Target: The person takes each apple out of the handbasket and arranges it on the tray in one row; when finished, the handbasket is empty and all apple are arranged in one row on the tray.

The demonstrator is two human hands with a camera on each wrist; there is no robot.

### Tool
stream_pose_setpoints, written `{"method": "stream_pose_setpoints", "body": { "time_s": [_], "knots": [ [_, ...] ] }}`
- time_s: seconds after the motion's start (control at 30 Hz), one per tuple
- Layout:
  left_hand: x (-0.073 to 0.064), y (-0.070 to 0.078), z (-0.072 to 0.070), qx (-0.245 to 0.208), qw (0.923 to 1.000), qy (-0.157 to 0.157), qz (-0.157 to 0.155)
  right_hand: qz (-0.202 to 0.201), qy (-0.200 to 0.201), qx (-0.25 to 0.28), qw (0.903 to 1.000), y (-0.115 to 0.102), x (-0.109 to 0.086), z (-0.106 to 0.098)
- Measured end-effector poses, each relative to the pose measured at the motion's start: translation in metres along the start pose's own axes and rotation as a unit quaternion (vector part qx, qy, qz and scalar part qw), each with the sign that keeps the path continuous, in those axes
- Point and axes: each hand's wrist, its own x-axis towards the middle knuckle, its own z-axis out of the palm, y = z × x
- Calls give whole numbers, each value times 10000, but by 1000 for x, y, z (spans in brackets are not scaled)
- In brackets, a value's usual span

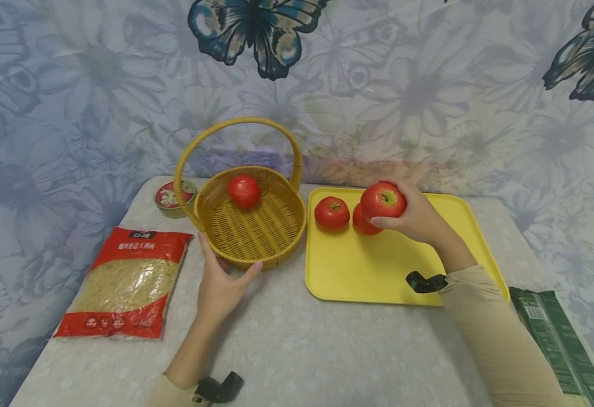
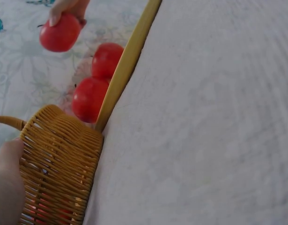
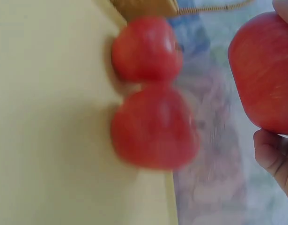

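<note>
**Butterfly-print wall [image 1: 419, 102] backs a table [image 1: 297, 350] as a right hand [image 1: 415, 216] grips a red apple [image 1: 381, 200]**

Held between thumb and fingers, the apple hangs above a yellow tray [image 1: 373, 271] right of center, partly covering one of two tray apples [image 1: 331, 213] in the head view. Those two sit at the tray's upper left, directly between the held fruit and a wicker basket [image 1: 253, 229] at the frame's center left. One more apple [image 1: 244, 191] lies inside the basket, whose tall handle [image 1: 246, 120] arches over the opening. A left hand [image 1: 222, 285], index finger and thumb spread, touches the basket's near-left side; its other fingers are largely hidden. Near the basket's upper left, a round tin [image 1: 167, 198] is partly crossed by the handle. A red pasta bag [image 1: 124, 282] lies at left. At lower right, a tan sleeve [image 1: 495, 333] partly covers the tray and a green packet [image 1: 556, 333].
</note>
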Motion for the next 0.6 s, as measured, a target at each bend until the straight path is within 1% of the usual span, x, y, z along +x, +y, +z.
{"method": "stream_pose_setpoints", "body": {
  "time_s": [0.17,0.33,0.43,0.6],
  "knots": [
    [1,-1,0,-151,9997,-16,166,422,174,-171,9988,24,-7,-18],
    [1,0,0,-221,9994,-43,244,771,281,-255,9963,52,-14,-28],
    [1,0,0,-191,9995,-41,237,1025,238,-308,9940,67,-19,-30],
    [1,0,0,-250,9992,-41,297,1491,-24,-457,9878,87,-23,-28]
  ]
}}
